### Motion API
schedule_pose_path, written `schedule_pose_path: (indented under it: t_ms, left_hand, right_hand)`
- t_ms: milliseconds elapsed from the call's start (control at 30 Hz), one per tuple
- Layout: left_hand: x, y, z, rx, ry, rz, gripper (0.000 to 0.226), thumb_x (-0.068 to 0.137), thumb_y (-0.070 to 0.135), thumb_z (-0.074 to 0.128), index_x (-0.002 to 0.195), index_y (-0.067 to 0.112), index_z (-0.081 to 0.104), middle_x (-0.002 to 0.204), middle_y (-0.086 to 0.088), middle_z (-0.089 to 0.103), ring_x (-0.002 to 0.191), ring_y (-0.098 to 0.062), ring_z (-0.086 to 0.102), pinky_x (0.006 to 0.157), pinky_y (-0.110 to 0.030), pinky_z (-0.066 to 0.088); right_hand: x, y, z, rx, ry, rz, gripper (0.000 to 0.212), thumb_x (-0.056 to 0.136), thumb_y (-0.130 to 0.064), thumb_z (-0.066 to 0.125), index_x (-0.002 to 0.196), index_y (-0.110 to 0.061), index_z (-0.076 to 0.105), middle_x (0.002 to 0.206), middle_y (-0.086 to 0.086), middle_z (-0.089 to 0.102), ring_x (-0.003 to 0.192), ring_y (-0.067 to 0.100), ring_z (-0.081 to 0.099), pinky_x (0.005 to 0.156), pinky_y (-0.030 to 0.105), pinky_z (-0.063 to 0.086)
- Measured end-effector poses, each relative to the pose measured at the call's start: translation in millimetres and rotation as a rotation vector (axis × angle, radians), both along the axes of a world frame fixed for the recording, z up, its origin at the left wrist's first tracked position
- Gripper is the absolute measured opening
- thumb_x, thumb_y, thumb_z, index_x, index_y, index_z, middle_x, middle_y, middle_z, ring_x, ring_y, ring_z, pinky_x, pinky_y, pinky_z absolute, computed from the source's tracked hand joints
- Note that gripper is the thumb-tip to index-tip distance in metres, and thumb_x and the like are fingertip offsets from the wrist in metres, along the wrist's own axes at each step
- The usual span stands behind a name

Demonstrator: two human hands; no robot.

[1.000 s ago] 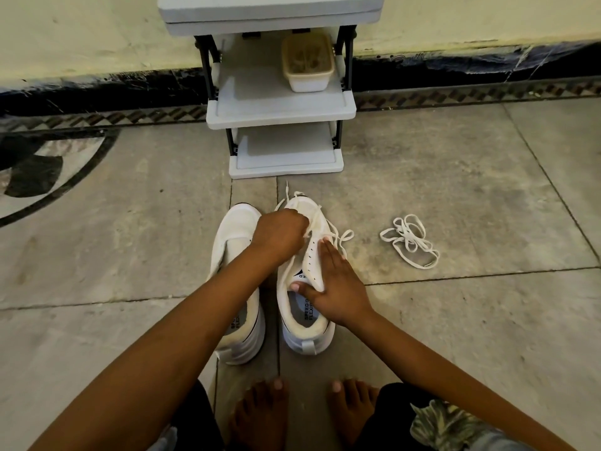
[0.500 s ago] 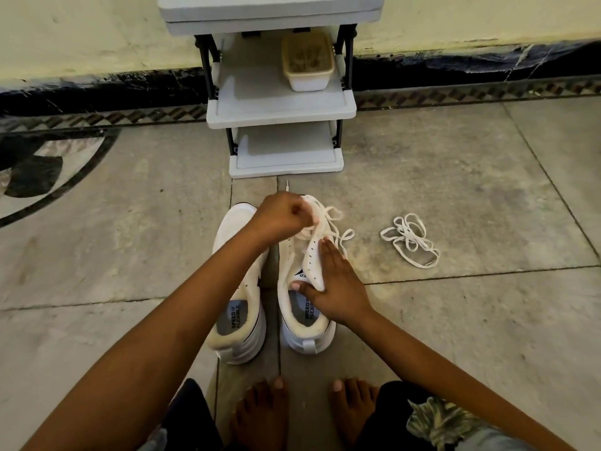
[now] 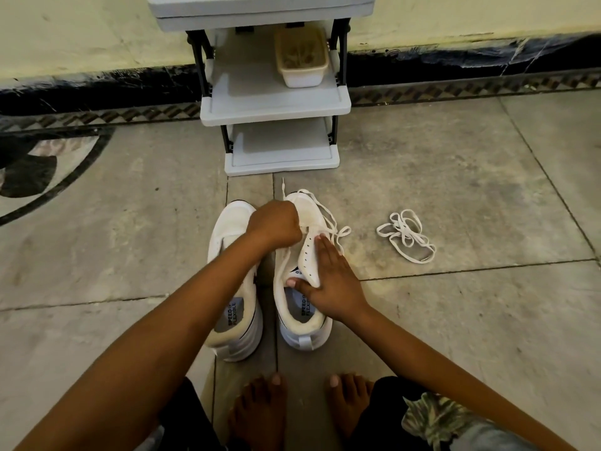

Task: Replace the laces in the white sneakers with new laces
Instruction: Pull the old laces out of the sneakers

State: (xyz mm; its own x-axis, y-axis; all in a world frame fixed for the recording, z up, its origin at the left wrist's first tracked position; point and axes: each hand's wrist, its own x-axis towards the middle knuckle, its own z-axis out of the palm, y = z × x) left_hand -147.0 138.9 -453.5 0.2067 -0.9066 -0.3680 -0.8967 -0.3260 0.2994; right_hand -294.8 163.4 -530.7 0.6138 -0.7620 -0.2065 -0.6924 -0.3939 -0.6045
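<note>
**Operator:** Since half a second ago my left hand (image 3: 274,224) has drawn back a little toward me, off the toe of the right-side sneaker (image 3: 307,208). My right hand (image 3: 330,281) has stayed where it was.

**Spotter:** What are the fingers doing?

**Operator:** On the left they are curled into a fist over the front eyelets. The lace (image 3: 347,228) runs out of that fist, so I read it as gripping the lace. On the right, the thumb sits inside the eyelet flap. The fingers (image 3: 320,245) lie straight and pressed together along its outside, pinching the flap between them.

**Spotter:** Where does the lace go?

**Operator:** It loops over the toe and down the sneaker's right side. One tip points toward the rack (image 3: 276,105).

**Spotter:** And the pair?

**Operator:** Both stand on the floor (image 3: 455,190) side by side, toes away from me, just ahead of my bare feet (image 3: 260,405). My left forearm crosses the left-side sneaker (image 3: 232,222).

**Spotter:** The other lace?

**Operator:** A loose lace bundle (image 3: 406,236) lies on the floor to the right, well apart from the sneakers. The grey rack stands against the wall with a pale container (image 3: 302,60) on its middle shelf
</note>
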Motion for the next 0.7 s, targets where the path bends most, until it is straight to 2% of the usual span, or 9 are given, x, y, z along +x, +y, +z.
schedule_pose_path:
  t_ms: [67,167,333,400,433,500,533,600,700]
  left_hand:
    - [1.4,-1.7,12.3,0.021,0.264,0.07,0.012,0.081,0.014,0.066,0.081,0.004,0.072,0.078,-0.011,0.069,0.065,-0.02,0.066,0.062,-0.026,0.054]
    - [-1.9,0.1,32.0,0.027,0.633,0.148,0.016,0.084,0.009,0.063,0.069,0.011,0.067,0.06,-0.004,0.06,0.043,-0.004,0.055,0.046,-0.014,0.044]
    - [14.5,3.3,39.1,-0.12,1.041,0.366,0.024,0.093,0.014,0.054,0.072,0.012,0.064,0.056,0.005,0.056,0.047,-0.005,0.054,0.044,-0.014,0.042]
    - [16.4,3.5,32.0,-0.16,0.925,0.371,0.012,0.092,0.014,0.057,0.085,0.012,0.066,0.072,0.001,0.063,0.056,-0.008,0.059,0.049,-0.015,0.047]
    - [17.5,3.4,26.2,-0.147,0.73,0.3,0.01,0.089,0.015,0.061,0.094,0.011,0.068,0.083,-0.002,0.065,0.065,-0.011,0.062,0.057,-0.018,0.049]
    - [18.6,5.1,10.2,-0.051,0.274,0.087,0.024,0.083,0.017,0.067,0.106,0.012,0.069,0.102,-0.004,0.066,0.089,-0.017,0.063,0.077,-0.025,0.049]
    - [18.0,6.4,3.1,-0.006,0.14,0.026,0.026,0.082,0.017,0.067,0.107,0.014,0.069,0.107,-0.004,0.066,0.097,-0.019,0.062,0.083,-0.028,0.049]
    - [10.5,8.9,-7.5,0.01,0.015,0.025,0.022,0.082,0.025,0.065,0.102,0.018,0.069,0.107,-0.004,0.066,0.099,-0.021,0.06,0.081,-0.031,0.049]
    - [-8.7,7.8,-17.9,-0.041,-0.251,-0.041,0.022,0.09,0.029,0.054,0.097,0.012,0.066,0.103,-0.007,0.065,0.095,-0.026,0.061,0.066,-0.028,0.04]
  right_hand:
    - [0.2,-0.1,-1.3,-0.008,0.008,0.0,0.1,0.083,-0.064,0.049,0.15,-0.009,-0.002,0.159,0.005,-0.002,0.146,0.017,0.0,0.116,0.029,0.001]
    - [1.4,-1.1,-1.3,-0.018,0.017,0.002,0.101,0.082,-0.065,0.049,0.15,-0.009,-0.001,0.159,0.005,-0.001,0.146,0.018,0.001,0.116,0.028,0.001]
    - [1.1,-1.2,-2.3,-0.01,0.008,-0.006,0.102,0.081,-0.065,0.05,0.15,-0.01,-0.001,0.159,0.005,-0.001,0.146,0.017,0.001,0.116,0.029,0.001]
    - [0.5,-0.9,-2.4,-0.011,0.009,-0.008,0.102,0.082,-0.065,0.05,0.15,-0.01,-0.001,0.159,0.005,-0.002,0.146,0.017,0.001,0.116,0.028,0.0]
    - [0.5,-0.9,-2.0,-0.01,0.011,-0.005,0.102,0.082,-0.065,0.05,0.15,-0.01,-0.002,0.159,0.005,-0.002,0.146,0.017,0.0,0.116,0.028,0.0]
    - [0.5,-0.8,-1.8,-0.008,0.012,-0.001,0.102,0.082,-0.065,0.05,0.15,-0.009,-0.002,0.159,0.005,-0.003,0.146,0.017,0.0,0.115,0.027,-0.001]
    - [0.6,-0.7,-1.9,-0.007,0.009,-0.001,0.102,0.082,-0.065,0.05,0.15,-0.009,-0.002,0.159,0.005,-0.002,0.146,0.017,0.0,0.116,0.027,-0.001]
    - [1.1,-0.9,-1.7,-0.008,0.011,0.0,0.101,0.082,-0.064,0.05,0.15,-0.009,-0.002,0.159,0.005,-0.002,0.146,0.017,0.0,0.116,0.027,-0.001]
    - [0.6,-1.0,-1.6,-0.012,0.008,-0.002,0.1,0.083,-0.062,0.051,0.15,-0.009,0.0,0.159,0.005,-0.002,0.146,0.015,-0.001,0.116,0.027,-0.002]
